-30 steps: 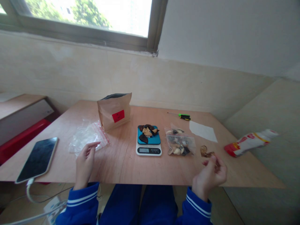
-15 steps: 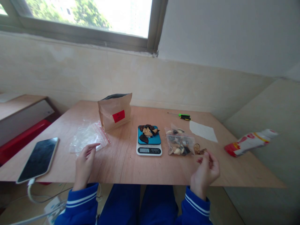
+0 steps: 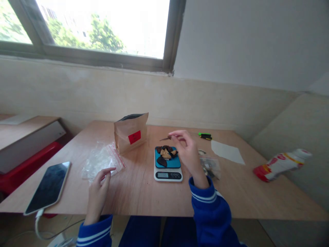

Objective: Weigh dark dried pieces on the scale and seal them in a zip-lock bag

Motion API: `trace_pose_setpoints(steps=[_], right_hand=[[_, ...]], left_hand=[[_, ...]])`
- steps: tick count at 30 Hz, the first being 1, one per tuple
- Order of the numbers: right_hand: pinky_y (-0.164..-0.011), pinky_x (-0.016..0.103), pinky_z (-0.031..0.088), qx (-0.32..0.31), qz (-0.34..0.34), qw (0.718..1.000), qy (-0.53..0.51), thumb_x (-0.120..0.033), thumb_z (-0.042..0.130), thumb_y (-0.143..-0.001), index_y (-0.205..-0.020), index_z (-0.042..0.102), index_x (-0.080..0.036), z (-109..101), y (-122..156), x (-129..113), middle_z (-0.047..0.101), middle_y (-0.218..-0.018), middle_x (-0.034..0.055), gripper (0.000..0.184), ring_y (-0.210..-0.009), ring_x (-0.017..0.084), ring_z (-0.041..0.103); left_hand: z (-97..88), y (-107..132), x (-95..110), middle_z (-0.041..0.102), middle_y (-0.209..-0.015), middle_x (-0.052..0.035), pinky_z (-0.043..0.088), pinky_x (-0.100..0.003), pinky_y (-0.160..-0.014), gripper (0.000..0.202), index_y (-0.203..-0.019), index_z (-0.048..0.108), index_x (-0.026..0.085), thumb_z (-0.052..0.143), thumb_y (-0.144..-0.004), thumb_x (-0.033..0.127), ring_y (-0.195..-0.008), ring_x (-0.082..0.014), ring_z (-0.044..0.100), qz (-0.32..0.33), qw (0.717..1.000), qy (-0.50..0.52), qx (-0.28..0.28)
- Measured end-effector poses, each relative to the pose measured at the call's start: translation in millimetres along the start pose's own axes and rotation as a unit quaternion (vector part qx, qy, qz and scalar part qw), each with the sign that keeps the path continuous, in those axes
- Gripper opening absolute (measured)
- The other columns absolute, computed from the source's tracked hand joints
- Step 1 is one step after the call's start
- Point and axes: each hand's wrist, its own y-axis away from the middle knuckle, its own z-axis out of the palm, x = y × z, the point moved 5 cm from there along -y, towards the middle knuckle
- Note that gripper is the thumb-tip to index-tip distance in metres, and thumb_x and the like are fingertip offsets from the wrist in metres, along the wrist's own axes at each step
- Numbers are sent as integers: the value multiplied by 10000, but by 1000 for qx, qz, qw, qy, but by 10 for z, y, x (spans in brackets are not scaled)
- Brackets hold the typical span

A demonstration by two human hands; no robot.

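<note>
Far left, a smartphone on the table, its cable dropping over the near edge. Next, the left hand, fingers loosely curled around nothing, just beside a clear zip bag. Behind that, a kraft paper bag with a red label. Mid-table, a digital scale, dark and tan pieces on its blue pan. Above its far side, the right hand, pinching a thin dark sliver between fingertips, a firm, steady pinch suiting so slim a piece. Just right of that hand, a second zip bag holding more pieces.
</note>
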Motion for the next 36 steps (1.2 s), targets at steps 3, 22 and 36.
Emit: trace_pose_setpoints(steps=[3, 22, 36], right_hand=[[-820, 281, 472, -71, -98, 993, -6, -224, 559, -907, -905, 674, -197, 447, -534, -174, 678, -941, 36, 118, -945, 162, 608], [-995, 354, 372, -173, -160, 963, 131, -214, 529, -932, -1146, 683, -230, 1122, -1103, 230, 640, -1121, 68, 265, -1064, 186, 544], [-777, 340, 552, -303, 201, 918, 158, -156, 721, -719, -985, 700, -132, -20, -23, 1455, 745, -947, 101, 267, -835, 215, 693]], left_hand=[[-38, 6, -18, 704, -1008, -78, 496, -402, -884, 376, -911, 674, 216, 487, -788, 518, -1006, -271, 634, -1, 1000, 0, -1], [-233, 26, -118, 728, -961, -66, 507, -409, -876, 359, -896, 672, 234, 480, -781, 515, -968, -274, 664, -4, 1000, -13, 6], [-155, -40, -238, 728, -965, -71, 510, -423, -875, 393, -884, 678, 232, 502, -754, 558, -991, -286, 655, -21, 1000, 12, -17]])
